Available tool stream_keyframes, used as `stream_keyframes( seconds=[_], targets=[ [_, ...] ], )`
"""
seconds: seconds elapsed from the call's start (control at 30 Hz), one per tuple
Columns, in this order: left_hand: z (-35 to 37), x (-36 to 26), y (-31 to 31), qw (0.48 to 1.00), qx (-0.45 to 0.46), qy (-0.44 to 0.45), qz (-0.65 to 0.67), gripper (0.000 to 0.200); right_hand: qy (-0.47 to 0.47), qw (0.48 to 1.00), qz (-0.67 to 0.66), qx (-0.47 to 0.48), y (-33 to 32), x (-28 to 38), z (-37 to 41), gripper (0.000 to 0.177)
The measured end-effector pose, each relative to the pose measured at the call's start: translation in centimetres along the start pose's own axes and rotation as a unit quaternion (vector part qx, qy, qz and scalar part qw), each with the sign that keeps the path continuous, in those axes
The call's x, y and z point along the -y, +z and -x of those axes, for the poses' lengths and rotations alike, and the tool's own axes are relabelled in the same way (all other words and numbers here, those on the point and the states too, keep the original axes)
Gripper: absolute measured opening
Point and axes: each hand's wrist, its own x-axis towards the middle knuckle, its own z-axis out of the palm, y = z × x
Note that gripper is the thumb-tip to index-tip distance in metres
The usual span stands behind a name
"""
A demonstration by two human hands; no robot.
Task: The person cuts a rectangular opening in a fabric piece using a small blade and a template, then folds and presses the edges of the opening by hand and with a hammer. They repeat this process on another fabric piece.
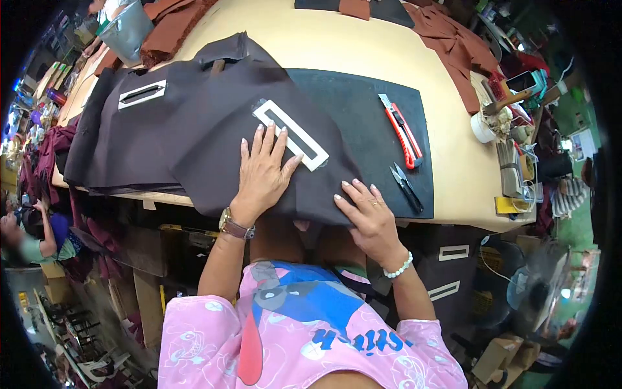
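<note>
My left hand (264, 170) lies flat with fingers spread on a dark brown cloth piece (214, 149). Its fingertips touch the lower edge of a white rectangular frame (314, 155) with a long slot, set on the cloth. At the cloth's front right edge, my right hand (371, 220) rests with fingers stretched out on top; its thumb is hidden. Under the cloth's right part lies a black cutting mat (337, 97). On the mat are a red utility knife (402, 129), blade extended, and black thread snips (408, 189), both right of my hands.
A slotted white piece (142, 94) sits on the dark cloth at left. Reddish-brown cloth (450, 42) and a metal bucket (126, 32) stand toward the back. A white cup (482, 128) with brushes is near the table's right edge. Another person (39, 230) is at far left.
</note>
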Motion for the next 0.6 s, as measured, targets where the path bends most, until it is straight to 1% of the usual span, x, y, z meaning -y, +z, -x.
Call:
stream_keyframes(
  seconds=[0.03, 0.07, 0.1, 0.13, 0.17, 0.2, 0.23, 0.27, 0.3, 0.33, 0.37, 0.47, 0.5, 0.6],
  targets=[
    [0.0, 0.0, 0.0, 1.000, 0.001, 0.000, -0.002, 0.057, 0.002, 0.999, -0.031, -0.021, -0.2, -0.2, 0.1, 0.044],
    [0.1, 0.0, 0.1, 1.000, 0.001, 0.001, -0.003, 0.056, 0.078, 0.982, -0.137, -0.104, -0.1, -0.2, 0.3, 0.037],
    [0.1, -0.2, 0.1, 1.000, -0.020, 0.004, -0.007, 0.054, 0.152, 0.941, -0.239, -0.186, 0.1, -0.1, 0.4, 0.031],
    [0.1, -0.6, 0.1, 0.999, -0.039, 0.007, -0.019, 0.053, 0.221, 0.877, -0.334, -0.265, 0.0, 0.0, 0.2, 0.026],
    [0.0, -1.3, 0.0, 0.998, -0.060, 0.010, -0.032, 0.053, 0.278, 0.851, -0.303, -0.325, -0.7, 0.1, -0.2, 0.020],
    [0.0, -2.2, -0.3, 0.996, -0.080, 0.013, -0.045, 0.053, 0.271, 0.835, -0.279, -0.389, -1.3, 0.4, -1.3, 0.019],
    [0.2, -3.8, -0.5, 0.993, -0.104, 0.043, -0.031, 0.052, 0.311, 0.834, -0.265, -0.372, -1.3, -0.1, -1.0, 0.019],
    [0.3, -5.7, -0.8, 0.991, -0.103, 0.070, 0.051, 0.051, 0.349, 0.830, -0.252, -0.354, -1.2, -0.8, -0.5, 0.020],
    [0.4, -7.6, -0.8, 0.984, -0.080, 0.104, 0.123, 0.054, 0.335, 0.870, -0.168, -0.320, -1.1, -1.6, -0.1, 0.021],
    [1.2, -10.4, 0.3, 0.968, -0.057, 0.161, 0.183, 0.056, 0.318, 0.901, -0.081, -0.284, -1.2, -2.4, 0.5, 0.023],
    [1.5, -11.3, 1.0, 0.970, -0.039, 0.173, 0.168, 0.056, 0.298, 0.923, 0.006, -0.243, -1.3, -3.1, 1.0, 0.025],
    [2.0, -11.8, 2.9, 0.979, 0.004, 0.172, 0.106, 0.057, 0.292, 0.940, 0.037, -0.176, -2.1, -3.7, 3.5, 0.033],
    [2.0, -11.7, 3.0, 0.981, 0.011, 0.173, 0.091, 0.060, 0.302, 0.939, 0.015, -0.165, -2.3, -4.0, 4.7, 0.038],
    [2.0, -11.7, 2.9, 0.980, 0.016, 0.175, 0.094, 0.060, 0.317, 0.924, -0.073, -0.202, -2.8, -4.0, 6.4, 0.038]
  ],
)
